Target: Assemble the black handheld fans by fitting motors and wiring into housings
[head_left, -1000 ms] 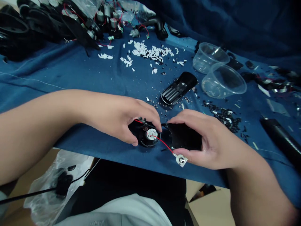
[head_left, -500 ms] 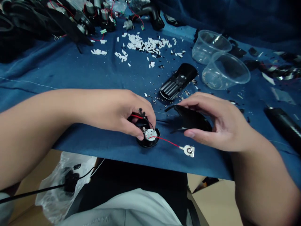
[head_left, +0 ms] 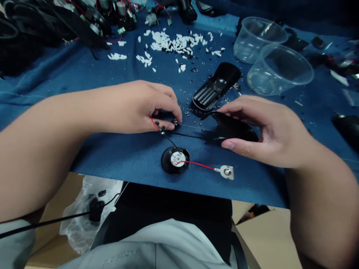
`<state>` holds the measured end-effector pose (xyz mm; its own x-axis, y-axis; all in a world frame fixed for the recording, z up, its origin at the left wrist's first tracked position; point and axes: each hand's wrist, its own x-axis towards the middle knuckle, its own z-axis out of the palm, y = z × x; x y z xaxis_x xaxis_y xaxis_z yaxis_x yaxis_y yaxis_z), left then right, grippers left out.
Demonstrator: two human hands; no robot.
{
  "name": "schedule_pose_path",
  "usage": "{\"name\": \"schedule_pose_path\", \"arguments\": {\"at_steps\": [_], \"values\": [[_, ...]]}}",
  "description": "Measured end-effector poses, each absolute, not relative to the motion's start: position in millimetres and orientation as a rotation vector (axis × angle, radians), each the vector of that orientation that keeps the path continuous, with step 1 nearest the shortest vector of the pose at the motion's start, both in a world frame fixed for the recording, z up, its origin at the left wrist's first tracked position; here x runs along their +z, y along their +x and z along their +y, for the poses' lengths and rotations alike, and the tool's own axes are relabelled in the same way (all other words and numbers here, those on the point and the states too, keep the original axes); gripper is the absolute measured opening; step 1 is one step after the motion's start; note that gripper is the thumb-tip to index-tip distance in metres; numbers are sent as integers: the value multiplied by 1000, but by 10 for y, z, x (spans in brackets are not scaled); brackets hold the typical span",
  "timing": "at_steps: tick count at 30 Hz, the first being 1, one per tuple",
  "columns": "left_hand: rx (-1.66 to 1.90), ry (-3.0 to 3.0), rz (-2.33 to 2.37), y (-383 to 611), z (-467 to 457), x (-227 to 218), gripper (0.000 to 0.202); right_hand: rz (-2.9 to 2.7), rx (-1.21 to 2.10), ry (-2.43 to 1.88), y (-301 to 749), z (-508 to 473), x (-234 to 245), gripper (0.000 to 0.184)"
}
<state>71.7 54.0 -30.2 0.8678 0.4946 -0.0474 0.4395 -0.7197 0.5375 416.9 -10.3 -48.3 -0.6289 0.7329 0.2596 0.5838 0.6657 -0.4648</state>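
Observation:
My left hand (head_left: 157, 106) is closed, thumb and fingertip pinched on a small metal piece (head_left: 175, 122), too small to name. By its thumb hangs a small black part (head_left: 161, 127) with a red wire and a black wire. The black wire leads down to a round black motor housing (head_left: 168, 162) lying on the blue cloth. A red wire runs from the housing's white centre to a metal battery contact (head_left: 226, 172) with a spring. My right hand (head_left: 266, 130) grips a curved black plastic shell (head_left: 232, 125) between thumb and fingers.
An open black casing half (head_left: 217, 86) lies beyond my hands among scattered screws. White bits (head_left: 176, 43) are heaped farther back. Two clear plastic tubs (head_left: 280, 71) stand at the right, near a black cylindrical tool (head_left: 347, 130). Motors and wires (head_left: 120, 15) crowd the back left.
My left hand has left the motor housing and moved up and away, carrying the small metal piece. The housing stays on the cloth. My right hand still holds the shell; the view has shifted slightly.

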Motion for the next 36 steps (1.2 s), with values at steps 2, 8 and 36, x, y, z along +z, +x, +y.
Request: {"name": "schedule_pose_path", "arguments": {"at_steps": [2,8,36], "values": [[195,2558,712,717,557,-359,30,-2471,457,-1011,4157,-111,-468,48],[323,2619,541,730,535,-446,28,-2491,504,-1057,4127,-164,-442,50],[-96,2129,575,788,365,-291,25,-2202,673,-842,3483,-607,-575,16]]}}
